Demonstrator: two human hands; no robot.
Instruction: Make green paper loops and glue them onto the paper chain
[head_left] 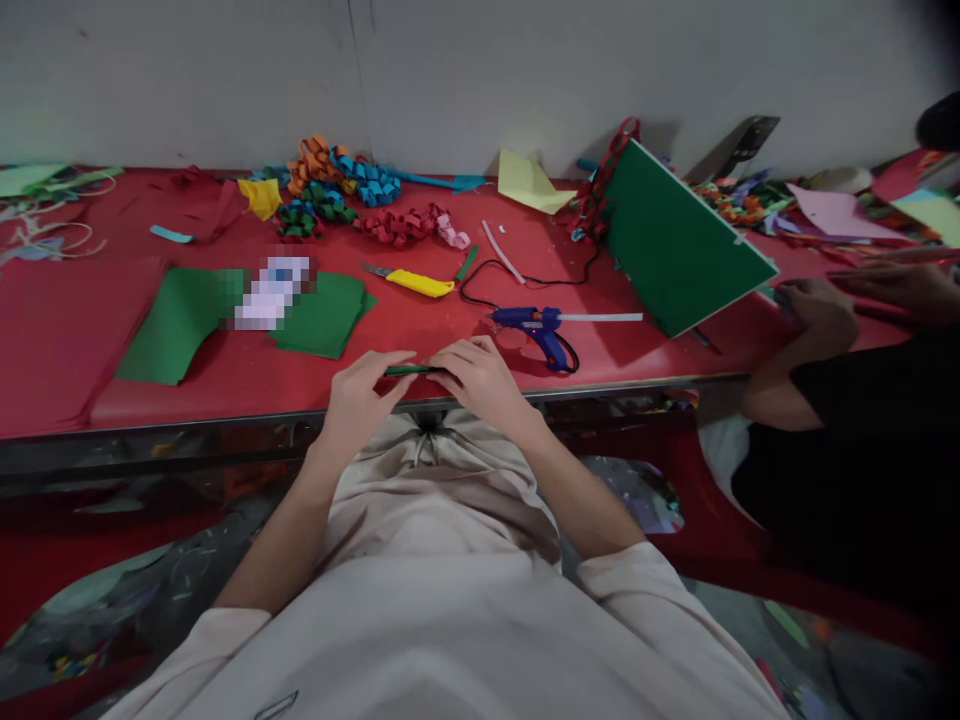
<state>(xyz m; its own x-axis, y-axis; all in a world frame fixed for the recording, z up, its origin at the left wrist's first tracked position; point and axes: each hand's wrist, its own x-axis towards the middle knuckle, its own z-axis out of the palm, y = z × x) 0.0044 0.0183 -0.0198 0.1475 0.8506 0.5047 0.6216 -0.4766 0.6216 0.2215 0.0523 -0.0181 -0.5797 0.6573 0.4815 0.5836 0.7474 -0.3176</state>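
A thin, narrow green strip (409,370) is held level between my two hands at the front edge of the red table (225,400). My left hand (367,388) pinches its left end between thumb and fingers. At the right end my right hand (480,380) has its fingers closed on the same strip. Beyond my hands lie a yellow cutter (420,283) with its blade out and a short green piece (466,263). A blue glue gun (536,325) with a clear glue stick rests right of my right hand. Green paper sheets (326,315) lie to the left.
Red sheets (67,330) cover the far left. Curled paper chains (337,185) lie near the wall. A green board (675,240) leans at the right, beside a red chain (604,185). Another person's hands (817,305) are beyond it. A black cord (480,275) crosses the table.
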